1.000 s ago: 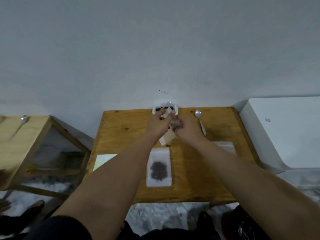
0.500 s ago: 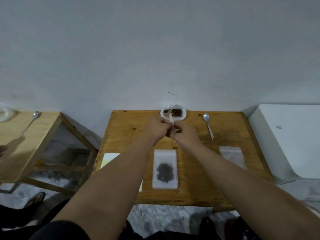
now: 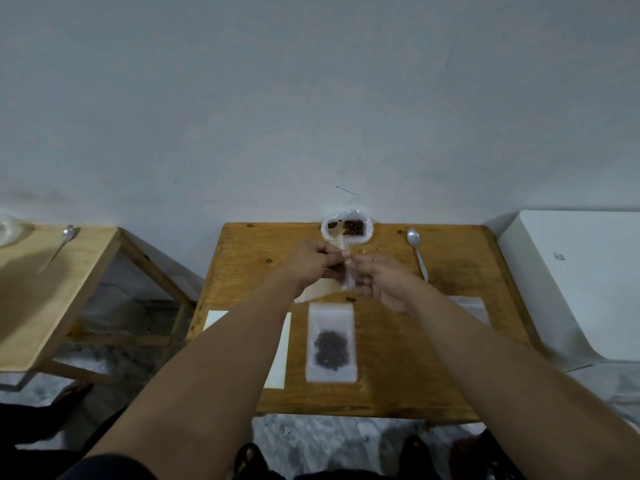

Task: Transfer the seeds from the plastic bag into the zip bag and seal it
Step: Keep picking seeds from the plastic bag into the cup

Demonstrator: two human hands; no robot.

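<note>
My left hand [image 3: 313,263] and my right hand [image 3: 379,278] meet above the middle of the wooden table [image 3: 388,382], both pinching a small clear zip bag [image 3: 348,277] that hangs between them. A few dark seeds show inside it. At the table's far edge lies an open plastic bag [image 3: 362,237] with brown seeds in it. Nearer to me, a flat zip bag [image 3: 330,367] with a dark heap of seeds lies on the table.
A metal spoon [image 3: 417,251] lies right of the plastic bag. An empty zip bag [image 3: 472,308] lies at the right, white paper [image 3: 277,362] at the left. A second wooden table [image 3: 52,282] with a spoon stands left, a white box [image 3: 581,278] right.
My hands have drawn back from the plastic bag toward me and lowered a little, still holding the small bag between them. The camera has tilted slightly.
</note>
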